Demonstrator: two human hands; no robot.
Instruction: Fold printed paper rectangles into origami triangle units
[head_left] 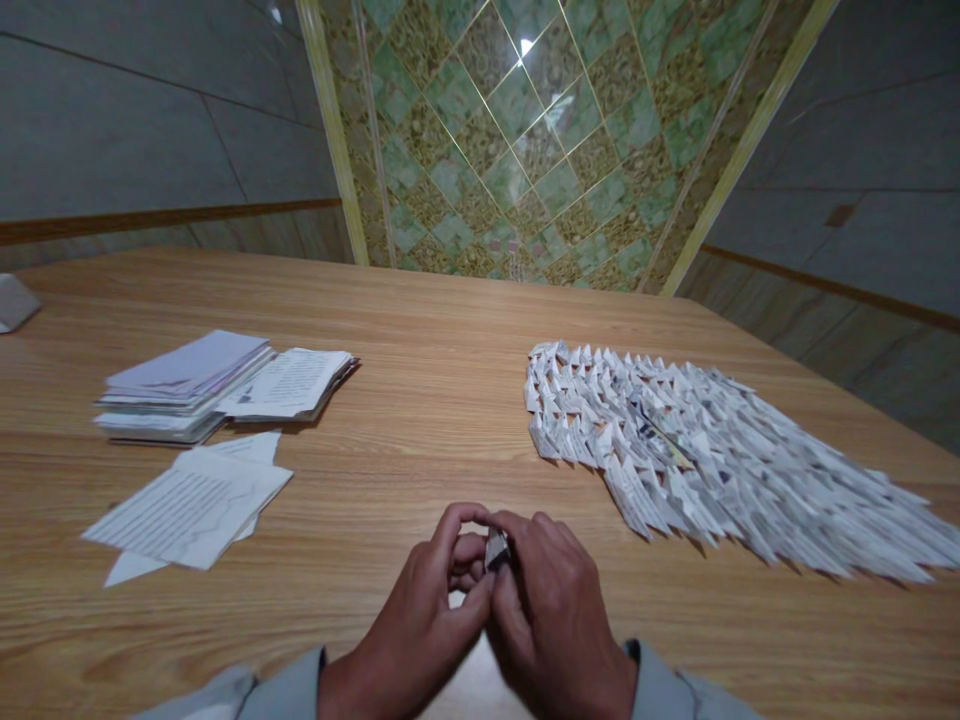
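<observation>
Close to the table's front edge, a small folded piece of printed paper [496, 550] is pinched between both hands. My left hand [435, 605] curls round its left side, thumb and index finger pressed to it. From the other side my right hand [551, 590] grips it, with its fingers bent over the top. Most of the paper is hidden by the fingers. To the right lie many small folded paper pieces [675, 450], set in tight rows with points upward. Loose printed sheets [187, 505] overlap on the left.
Behind the loose sheets stand a thick stack of paper [187, 375] and a lower stack of printed sheets [292, 385] touching it. A pale object [13, 303] sits at the far left edge. The wooden table [420, 330] reaches toward a tiled wall panel [517, 130].
</observation>
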